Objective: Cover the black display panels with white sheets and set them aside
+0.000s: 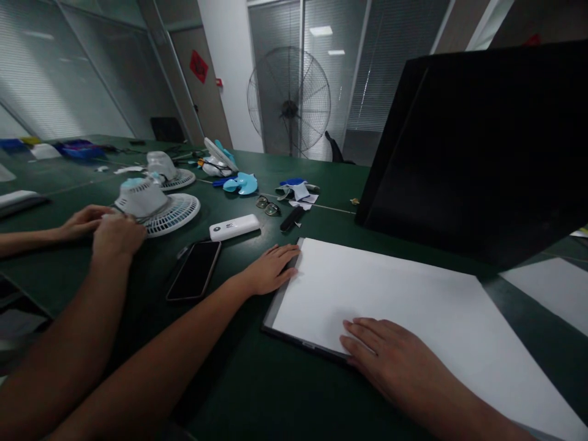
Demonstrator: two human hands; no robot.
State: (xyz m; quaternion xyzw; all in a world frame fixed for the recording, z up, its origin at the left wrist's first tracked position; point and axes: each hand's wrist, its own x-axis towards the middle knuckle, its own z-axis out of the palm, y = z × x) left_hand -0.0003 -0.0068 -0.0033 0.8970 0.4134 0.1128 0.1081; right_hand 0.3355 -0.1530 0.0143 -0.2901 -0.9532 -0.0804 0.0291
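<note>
1. Left hand: arm extended, fingers loosely spread at left edge of white sheet.
2. Right hand: flat, fingers slightly parted, near edge.
3. Sheet: plain, flat, atop green table.

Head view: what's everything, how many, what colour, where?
Large sheet: 1, white, near both hands
Phone: 1, black, left of sheet
Oblong device: 1, white, beyond phone
Glasses: 1 pair, colour unclear, centre
Fan parts: several, white and blue, left
Panel: 1, black, right
Standing fan: 1, dark, back
Door ornament: 1, red, back
Table: 1, green, beneath
Co-worker's hands: 2, bare, left
Left hand: 1, bare, sheet's left edge
Right hand: 1, bare, sheet's near edge
</note>
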